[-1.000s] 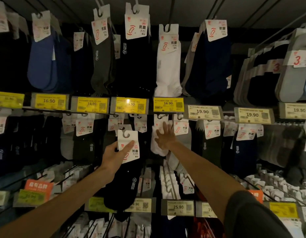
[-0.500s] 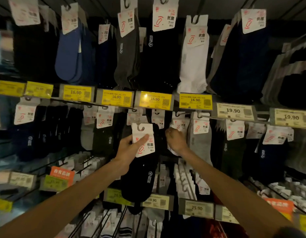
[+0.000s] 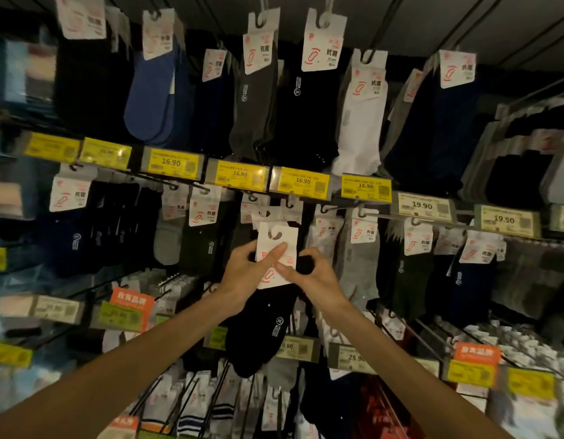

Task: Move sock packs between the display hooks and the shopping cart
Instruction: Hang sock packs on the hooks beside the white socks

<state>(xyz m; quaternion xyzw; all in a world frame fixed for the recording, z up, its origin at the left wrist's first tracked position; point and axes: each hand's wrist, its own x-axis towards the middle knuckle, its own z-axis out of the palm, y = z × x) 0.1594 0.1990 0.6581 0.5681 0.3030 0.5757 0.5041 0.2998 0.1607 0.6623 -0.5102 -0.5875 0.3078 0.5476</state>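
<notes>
A: Fingers?
B: Left hand (image 3: 242,274) fingers (image 3: 279,250) pinch the header card (image 3: 277,239); the right hand (image 3: 318,280), newly joined, pinches its lower edge.
A: Sock pack (image 3: 264,324)?
B: Held between both hands, display hook (image 3: 288,203) at 12 o'clock; rehanging looks close.

The black sock pack (image 3: 261,327) is looking like soft matt knit cloth, and its white header card (image 3: 275,248) is coming across as smooth matt paper. Yellow price labels (image 3: 302,182) are sitting in clear plastic holders (image 3: 273,182) that are throwing glossy glare. Display hooks (image 3: 174,185) are looking like thin dark metal wire.
</notes>
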